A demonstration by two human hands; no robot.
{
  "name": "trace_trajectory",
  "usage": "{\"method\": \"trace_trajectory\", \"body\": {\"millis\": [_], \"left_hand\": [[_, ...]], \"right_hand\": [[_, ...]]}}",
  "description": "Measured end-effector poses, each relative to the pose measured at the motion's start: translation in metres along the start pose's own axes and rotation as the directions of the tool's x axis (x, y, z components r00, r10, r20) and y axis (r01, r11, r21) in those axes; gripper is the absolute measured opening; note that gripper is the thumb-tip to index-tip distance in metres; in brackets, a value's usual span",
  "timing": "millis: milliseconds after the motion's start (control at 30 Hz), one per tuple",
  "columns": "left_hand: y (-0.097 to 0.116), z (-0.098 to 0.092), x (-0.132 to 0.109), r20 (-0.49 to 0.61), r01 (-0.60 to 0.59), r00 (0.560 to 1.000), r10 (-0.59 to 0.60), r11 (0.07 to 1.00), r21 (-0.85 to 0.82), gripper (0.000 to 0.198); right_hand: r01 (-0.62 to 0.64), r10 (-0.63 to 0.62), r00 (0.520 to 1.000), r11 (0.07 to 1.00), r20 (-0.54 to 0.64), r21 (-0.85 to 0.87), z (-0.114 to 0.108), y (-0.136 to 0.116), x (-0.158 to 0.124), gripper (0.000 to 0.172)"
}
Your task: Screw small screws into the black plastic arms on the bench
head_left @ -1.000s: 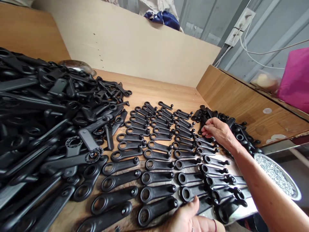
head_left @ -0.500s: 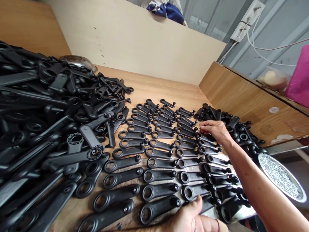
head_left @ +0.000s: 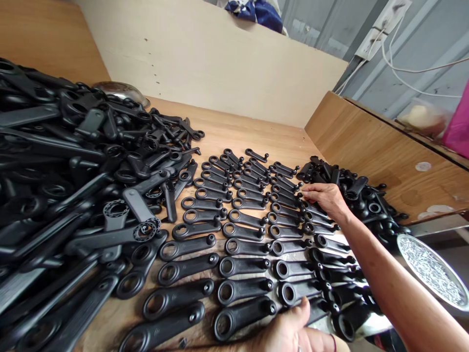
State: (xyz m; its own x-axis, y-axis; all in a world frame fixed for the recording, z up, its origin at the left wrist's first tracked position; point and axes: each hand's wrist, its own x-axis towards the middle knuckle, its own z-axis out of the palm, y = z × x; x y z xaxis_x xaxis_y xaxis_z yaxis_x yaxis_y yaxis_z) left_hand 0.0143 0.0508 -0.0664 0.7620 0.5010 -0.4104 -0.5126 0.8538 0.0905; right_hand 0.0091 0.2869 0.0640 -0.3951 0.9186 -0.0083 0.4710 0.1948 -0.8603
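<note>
A: Surface?
B: Wooden workbench (head_left: 234, 134), walled behind. Left of the laid-out rows of black ring-ended crank arms (head_left: 242, 266): a loose heap of black cranks (head_left: 73, 161).
A: Hands?
B: Left hand (head_left: 289, 332) at the rows' near edge, thumb touching one arm; right hand (head_left: 326, 198), fingers loosely bent, tips on the rows' right column. Grip indiscernible for both.
A: Handling?
B: Probably rigid, weighty; grasp mid-shank. Bare wood beyond the rows.

Workshop, wooden bench (head_left: 234, 137), heaps of black crank arms (head_left: 73, 161)
</note>
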Motion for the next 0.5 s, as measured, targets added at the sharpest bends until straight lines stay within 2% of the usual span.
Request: {"method": "trace_trajectory", "body": {"millis": [100, 400, 500], "left_hand": [[0.002, 0.002, -0.006, -0.001, -0.007, 1.000, 0.007, 1.000, 0.002, 0.112], [-0.008, -0.012, -0.005, 0.184, -0.119, 0.976, 0.113, 0.993, 0.022, 0.106], [-0.009, -0.013, -0.004, 0.214, -0.138, 0.968, 0.129, 0.990, 0.031, 0.104]], "right_hand": [[-0.002, 0.002, 1.000, 1.000, -0.018, -0.003, 0.001, 0.001, 0.000, 0.024], [0.017, -0.017, 0.999, 1.000, -0.037, -0.012, 0.004, 0.002, 0.000, 0.025], [0.029, -0.030, 0.999, 0.999, -0.035, -0.026, 0.004, 0.004, 0.000, 0.027]]}}
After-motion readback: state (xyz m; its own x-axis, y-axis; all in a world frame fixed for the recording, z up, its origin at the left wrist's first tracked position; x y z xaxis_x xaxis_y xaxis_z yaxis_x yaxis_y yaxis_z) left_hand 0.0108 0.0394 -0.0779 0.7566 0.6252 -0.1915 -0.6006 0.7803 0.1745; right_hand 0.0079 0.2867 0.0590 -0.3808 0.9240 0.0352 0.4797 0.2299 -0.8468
